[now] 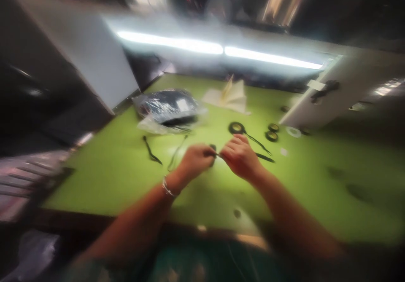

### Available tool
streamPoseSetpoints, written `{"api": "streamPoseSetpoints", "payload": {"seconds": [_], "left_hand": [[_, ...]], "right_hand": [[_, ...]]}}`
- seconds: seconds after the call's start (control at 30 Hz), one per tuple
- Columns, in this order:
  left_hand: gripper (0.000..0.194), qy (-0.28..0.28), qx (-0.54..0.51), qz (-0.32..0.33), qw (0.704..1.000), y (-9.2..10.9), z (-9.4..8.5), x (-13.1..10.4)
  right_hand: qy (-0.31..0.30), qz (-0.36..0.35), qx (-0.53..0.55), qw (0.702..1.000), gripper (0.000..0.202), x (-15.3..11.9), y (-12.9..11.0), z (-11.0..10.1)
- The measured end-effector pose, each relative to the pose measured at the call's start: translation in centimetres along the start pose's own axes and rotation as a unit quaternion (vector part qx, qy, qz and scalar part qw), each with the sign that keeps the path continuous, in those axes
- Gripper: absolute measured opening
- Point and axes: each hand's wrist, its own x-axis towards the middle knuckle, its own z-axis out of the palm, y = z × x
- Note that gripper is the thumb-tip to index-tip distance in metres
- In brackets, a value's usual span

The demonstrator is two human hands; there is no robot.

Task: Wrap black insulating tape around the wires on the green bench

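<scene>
The place looked like a workshop's assembly station: a green surface (104,176) stood between pale panels (95,67) under bright tubes (171,42), and small rolls (272,139), seemingly tape, lay about with a plastic-wrapped bundle (171,103) and open paper (236,100).

Two fluorescent tubes (171,42) are lit end to end above the rear of the green worktop (98,176). A clear plastic bag (161,103) with dark contents lies toward the rear left; near it sits opened paper (238,97), possibly a booklet, though blurred. Pale panels (91,58) flank both sides.
</scene>
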Motion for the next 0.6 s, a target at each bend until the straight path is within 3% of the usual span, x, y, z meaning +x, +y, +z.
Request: {"api": "streamPoseSetpoints", "payload": {"seconds": [0.3,0.47,0.6], "left_hand": [[0.015,-0.038,-0.053,-0.07,0.995,-0.3,-0.7,0.3],[0.01,-0.078,-0.142,-0.138,0.977,-1.4,-0.9,0.6],[0.015,-0.112,-0.184,-0.151,0.965,-2.1,-1.3,0.9]], "right_hand": [[0.045,-0.005,-0.01,0.999,0.025,-0.3,0.1,1.0],[0.087,-0.01,-0.008,0.996,0.022,-1.0,0.2,2.0],[0.116,-0.026,-0.004,0.993,0.019,-1.8,0.6,3.0]]}}
